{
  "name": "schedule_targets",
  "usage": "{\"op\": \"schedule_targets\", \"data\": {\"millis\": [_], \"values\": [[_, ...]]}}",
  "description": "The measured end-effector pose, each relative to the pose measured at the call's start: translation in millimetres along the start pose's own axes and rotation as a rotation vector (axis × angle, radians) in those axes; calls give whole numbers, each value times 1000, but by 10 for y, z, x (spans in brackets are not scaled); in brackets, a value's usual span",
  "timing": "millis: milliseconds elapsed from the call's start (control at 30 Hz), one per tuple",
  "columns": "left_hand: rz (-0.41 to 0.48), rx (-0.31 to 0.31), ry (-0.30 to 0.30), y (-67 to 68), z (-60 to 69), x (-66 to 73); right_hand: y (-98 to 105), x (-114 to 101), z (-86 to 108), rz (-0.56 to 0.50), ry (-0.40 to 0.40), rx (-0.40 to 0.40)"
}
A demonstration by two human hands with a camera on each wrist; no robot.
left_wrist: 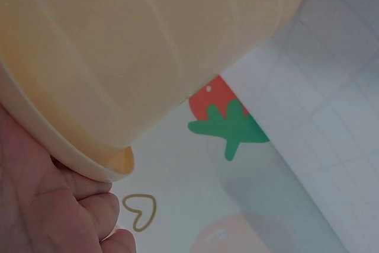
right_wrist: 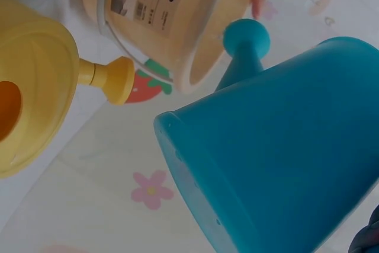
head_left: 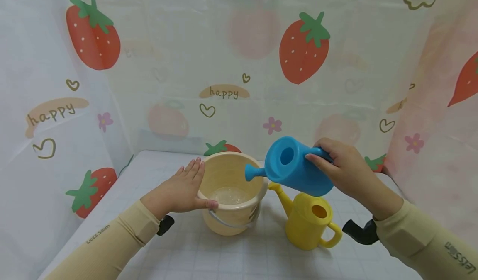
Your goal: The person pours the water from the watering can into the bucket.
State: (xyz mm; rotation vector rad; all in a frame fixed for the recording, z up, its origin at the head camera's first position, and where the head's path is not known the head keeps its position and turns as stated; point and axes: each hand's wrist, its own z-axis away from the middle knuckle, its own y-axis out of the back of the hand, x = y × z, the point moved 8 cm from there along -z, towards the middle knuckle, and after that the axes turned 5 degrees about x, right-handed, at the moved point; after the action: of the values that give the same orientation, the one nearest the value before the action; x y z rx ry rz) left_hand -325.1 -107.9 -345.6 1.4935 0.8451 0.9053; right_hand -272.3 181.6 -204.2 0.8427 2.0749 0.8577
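My right hand (head_left: 347, 170) grips the handle of a blue watering can (head_left: 308, 174), held in the air and tipped to the left. Its round spout head points over the right part of a cream bucket (head_left: 225, 226). A little clear water (head_left: 231, 196) seems to lie at the bucket's bottom. Against the bucket's left rim rests my left hand (head_left: 177, 191), fingers extended and thumb lying on the near rim. In the left wrist view the fingers touch the rim (left_wrist: 65, 149) from outside. No stream from the spout can be made out.
A yellow watering can (head_left: 300, 230) stands upright on the white table (head_left: 224, 259), right of the bucket and below the blue can, its spout close to the bucket. The bucket's handle (head_left: 228, 223) hangs down in front. A strawberry-print curtain (head_left: 168, 64) encloses the table.
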Motion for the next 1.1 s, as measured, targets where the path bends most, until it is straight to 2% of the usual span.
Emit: {"op": "schedule_targets", "data": {"millis": [467,1100], "values": [[14,-2,-4,41,42,23,-78,-55,-10,-22,20,-43],[11,-9,4,27,39,18,-69,-105,-22,-2,36,-50]]}}
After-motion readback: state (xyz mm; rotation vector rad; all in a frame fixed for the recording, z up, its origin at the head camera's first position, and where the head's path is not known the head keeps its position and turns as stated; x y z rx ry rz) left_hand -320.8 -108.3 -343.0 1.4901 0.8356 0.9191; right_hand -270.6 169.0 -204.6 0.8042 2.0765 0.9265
